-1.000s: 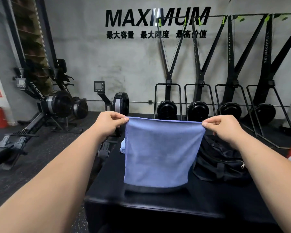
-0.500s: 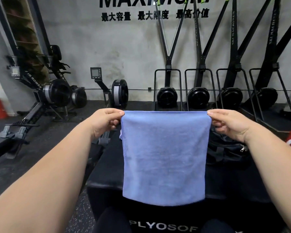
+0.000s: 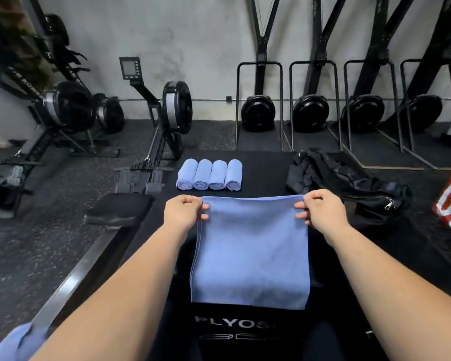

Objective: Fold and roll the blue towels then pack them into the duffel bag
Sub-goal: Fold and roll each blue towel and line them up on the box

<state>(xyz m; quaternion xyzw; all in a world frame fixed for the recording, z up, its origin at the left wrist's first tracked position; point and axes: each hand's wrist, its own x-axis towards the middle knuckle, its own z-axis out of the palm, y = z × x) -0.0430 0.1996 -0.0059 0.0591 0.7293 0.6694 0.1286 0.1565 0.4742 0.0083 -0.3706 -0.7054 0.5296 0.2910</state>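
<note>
Pinch grips of left hand (image 3: 184, 213) and right hand (image 3: 323, 212) on top corners of soft, rectangular blue towel (image 3: 250, 256).

Both hands (image 3: 184, 212) (image 3: 323, 213) forward, pinch grips

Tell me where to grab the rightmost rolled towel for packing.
Grip the rightmost rolled towel round its middle, from above and the right: that flank is free, while its left lies against the neighbouring roll. A mid-length hold should keep it rolled.

Dim even light, soft focus, warped edges
</note>
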